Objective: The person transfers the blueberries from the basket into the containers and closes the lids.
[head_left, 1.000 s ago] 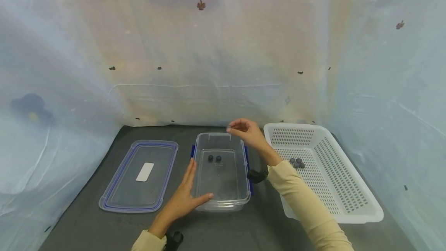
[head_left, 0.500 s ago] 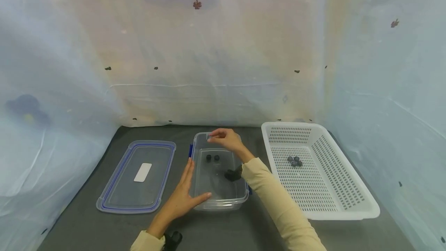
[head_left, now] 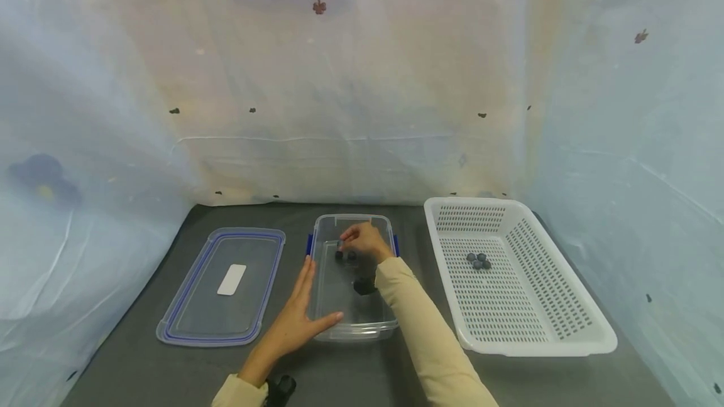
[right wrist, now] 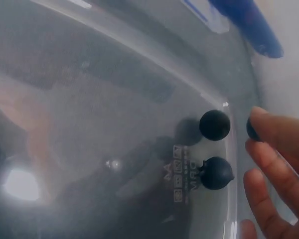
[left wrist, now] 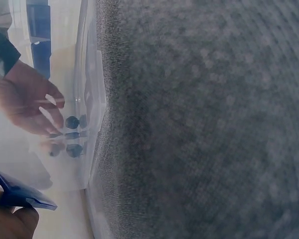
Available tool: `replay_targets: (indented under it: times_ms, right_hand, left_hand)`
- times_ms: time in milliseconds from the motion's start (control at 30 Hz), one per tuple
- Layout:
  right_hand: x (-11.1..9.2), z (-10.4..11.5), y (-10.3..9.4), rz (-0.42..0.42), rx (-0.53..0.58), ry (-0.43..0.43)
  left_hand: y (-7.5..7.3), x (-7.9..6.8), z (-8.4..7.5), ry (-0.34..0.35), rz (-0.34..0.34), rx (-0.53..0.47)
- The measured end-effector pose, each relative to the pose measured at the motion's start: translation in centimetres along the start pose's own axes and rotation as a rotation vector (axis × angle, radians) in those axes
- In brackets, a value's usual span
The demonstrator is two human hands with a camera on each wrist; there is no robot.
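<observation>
My right hand (head_left: 364,240) reaches down inside a clear plastic container (head_left: 355,333) and pinches a dark blueberry (right wrist: 252,131) between thumb and index finger. Two more blueberries (right wrist: 215,125) lie on the container floor, close beside those fingertips. Against the container's left side rests my left hand (head_left: 296,321), fingers straight and thumb spread at the front rim. In the left wrist view its fingers are by a blue side latch (left wrist: 22,195), and the right hand (left wrist: 30,99) shows through the clear wall.
To the right stands a white perforated basket (head_left: 528,354) with several blueberries (head_left: 479,261) in it. A clear lid (head_left: 249,316) with a blue seal and a white label lies on the dark table (head_left: 334,375) at left. Patterned sheeting (head_left: 351,99) encloses the back and sides.
My right hand has moved left from the container's back right corner, then down into it with the blueberry. The left hand stays at the container's side.
</observation>
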State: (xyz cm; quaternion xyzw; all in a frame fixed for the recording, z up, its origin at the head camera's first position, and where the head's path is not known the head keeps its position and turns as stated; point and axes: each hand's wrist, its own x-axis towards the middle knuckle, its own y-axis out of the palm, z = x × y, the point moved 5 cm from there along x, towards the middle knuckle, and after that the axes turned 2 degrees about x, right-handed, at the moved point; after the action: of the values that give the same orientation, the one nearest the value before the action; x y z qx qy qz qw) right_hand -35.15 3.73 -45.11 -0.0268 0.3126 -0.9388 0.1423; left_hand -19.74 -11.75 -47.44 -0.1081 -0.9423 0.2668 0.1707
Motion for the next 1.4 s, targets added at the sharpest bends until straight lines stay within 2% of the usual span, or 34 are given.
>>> replay_targets:
  times_ms: [333,467,600,900,1067,1233,1400]
  right_hand:
    - [-0.3,-1.2,0.1,0.082,-0.002,0.064]
    - [-0.3,-1.2,0.0,0.081,0.002,0.07]
    - [-0.3,-1.0,-0.1,0.07,-0.023,0.039]
    - [-0.4,-0.7,-0.2,0.052,0.032,0.033]
    - [-0.5,0.2,-0.9,0.042,0.096,0.009]
    - [-1.3,1.9,-2.2,0.07,0.18,-0.037]
    - [-2.6,3.7,-4.6,0.061,0.292,-0.145]
  left_hand:
    - [0.3,0.1,-0.2,-0.008,0.029,-0.019]
    - [0.3,0.2,-0.3,-0.013,0.033,-0.017]
    - [0.3,0.2,-0.2,-0.019,0.035,-0.016]
    - [0.4,0.0,0.0,-0.012,0.03,-0.024]
    - [0.3,0.0,0.2,-0.015,0.028,-0.025]
    - [0.2,0.0,0.3,-0.018,0.022,-0.015]
    - [0.0,0.0,0.3,-0.014,0.01,-0.004]
